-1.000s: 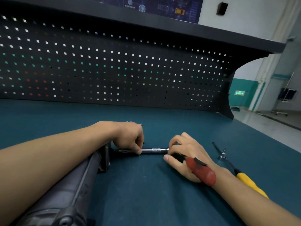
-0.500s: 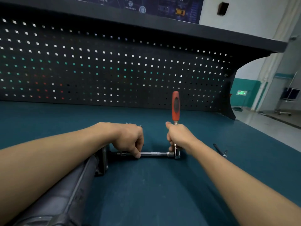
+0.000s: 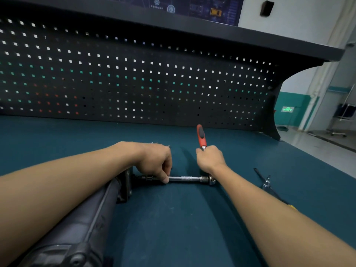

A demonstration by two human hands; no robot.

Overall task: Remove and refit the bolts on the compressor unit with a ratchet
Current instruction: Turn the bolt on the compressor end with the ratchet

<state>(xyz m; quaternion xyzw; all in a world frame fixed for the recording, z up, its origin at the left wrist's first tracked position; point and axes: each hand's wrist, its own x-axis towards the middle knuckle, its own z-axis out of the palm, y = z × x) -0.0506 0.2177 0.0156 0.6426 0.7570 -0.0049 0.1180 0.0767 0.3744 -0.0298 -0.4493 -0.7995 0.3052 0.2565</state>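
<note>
head view: the only view, so every line below comes from it.
slip risk: the socket may ride off the bolt if the extension bar (image 3: 185, 178) tilts. Only the left hand (image 3: 156, 160) steadies this long bar.
nip risk: the left fingertips (image 3: 165, 179) sit right on the bar, so a jerk of the ratchet (image 3: 201, 136) could catch them.
grip risk: the right hand (image 3: 209, 159) holds low, below the red grip. Leverage looks poor and the hand may slide.
roll risk: the compressor unit (image 3: 86, 218) lies unclamped on the bench (image 3: 173, 218), and a hard pull could turn it.
left fingers: curled, with thumb and forefinger pinching the bar near its socket end.
right fingers: wrapped round the ratchet's metal shank, with the red grip poking up past the knuckles.
compressor unit: long dark matte cylinder under the left forearm. Its end flange (image 3: 126, 185) is just left of the left fingers.
bolt: hidden behind the left fingers, so I cannot tell how far out it is.
spare tool (image 3: 266, 183): on the bench right of the right wrist, apart from it.
</note>
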